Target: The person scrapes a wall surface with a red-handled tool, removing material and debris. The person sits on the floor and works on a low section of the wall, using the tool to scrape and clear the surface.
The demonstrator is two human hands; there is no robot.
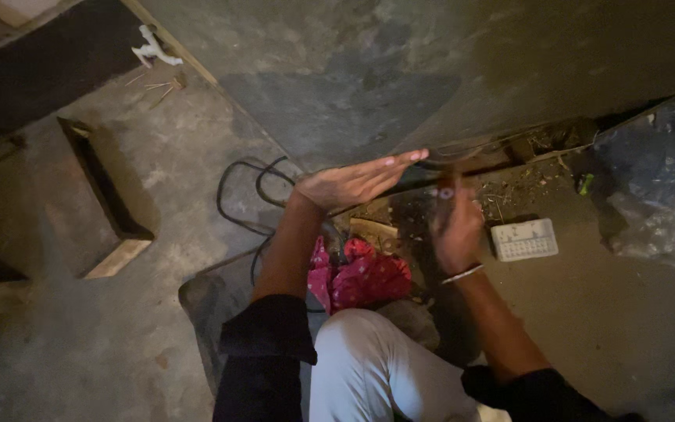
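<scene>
Pink cloth (365, 279) with pale dots by my white trousers (380, 367); black cable (245, 195) far left, white box (524, 239) right, grey floor (103, 336).

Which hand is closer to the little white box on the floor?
Right. The right hand is just left of the white box; the left hand is farther left, open and flat.

Two hands are seen: a left hand (353, 181) and a right hand (456, 227). One black cable (237, 195) is counted, looped on the floor (119, 336). One pink patterned cloth (365, 277) is seen, one white perforated block (524, 239), one clear plastic sheet (654, 195), one dark wooden frame (107, 195), and one white scrap (152, 48). One small green object (585, 184) is noted; its kind cannot be told.
</scene>
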